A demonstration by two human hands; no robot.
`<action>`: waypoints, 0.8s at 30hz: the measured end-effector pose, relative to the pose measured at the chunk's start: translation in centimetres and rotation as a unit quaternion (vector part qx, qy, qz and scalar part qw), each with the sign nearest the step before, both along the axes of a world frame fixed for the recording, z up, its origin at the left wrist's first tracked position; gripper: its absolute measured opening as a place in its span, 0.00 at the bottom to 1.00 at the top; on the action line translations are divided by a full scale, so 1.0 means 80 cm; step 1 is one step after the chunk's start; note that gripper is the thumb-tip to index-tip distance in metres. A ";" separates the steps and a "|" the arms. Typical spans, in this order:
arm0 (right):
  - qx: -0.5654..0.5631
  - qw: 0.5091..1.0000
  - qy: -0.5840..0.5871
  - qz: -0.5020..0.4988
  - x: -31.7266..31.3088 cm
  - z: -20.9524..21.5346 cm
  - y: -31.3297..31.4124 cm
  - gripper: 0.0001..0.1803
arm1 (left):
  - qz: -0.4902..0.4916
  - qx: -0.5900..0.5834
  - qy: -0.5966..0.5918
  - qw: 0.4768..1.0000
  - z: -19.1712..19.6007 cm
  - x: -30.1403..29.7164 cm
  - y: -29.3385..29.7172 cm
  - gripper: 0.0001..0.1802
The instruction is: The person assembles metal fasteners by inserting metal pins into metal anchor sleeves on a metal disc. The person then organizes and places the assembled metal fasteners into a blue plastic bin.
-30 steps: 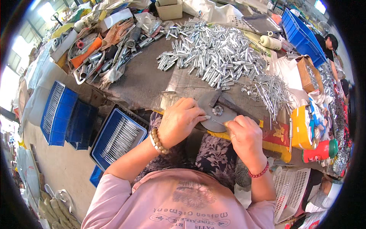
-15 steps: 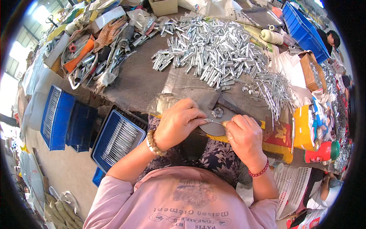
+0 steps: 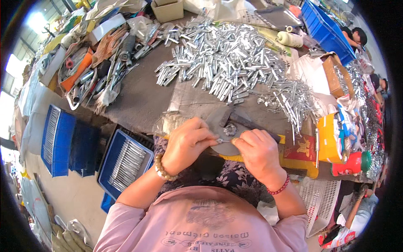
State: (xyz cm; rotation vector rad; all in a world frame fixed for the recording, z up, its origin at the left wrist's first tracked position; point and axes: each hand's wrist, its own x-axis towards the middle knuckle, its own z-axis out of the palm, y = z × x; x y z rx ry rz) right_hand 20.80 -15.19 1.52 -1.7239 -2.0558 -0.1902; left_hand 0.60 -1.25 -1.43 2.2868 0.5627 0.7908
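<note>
I watch through one head-worn fisheye, left of a pair, looking steeply down past the wearer's shirt (image 3: 201,215) to the fingers (image 3: 202,136) at close range, with the surface (image 3: 142,90) stretching toward the view's top.

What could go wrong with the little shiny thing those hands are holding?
The thin metal piece is pinched between the fingertips of the left hand and right hand, so it might slip and drop. The hammer lies partly on the grey disc, close to the right hand, so knuckles could bump it. If the piece flew into the loose pile of metal parts, it might be hard to find.
</note>
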 end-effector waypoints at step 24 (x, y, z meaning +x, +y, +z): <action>0.025 0.989 -0.019 -0.143 0.118 -0.021 0.065 0.05 | 0.002 0.013 -0.033 0.999 -0.003 -0.001 -0.002 0.09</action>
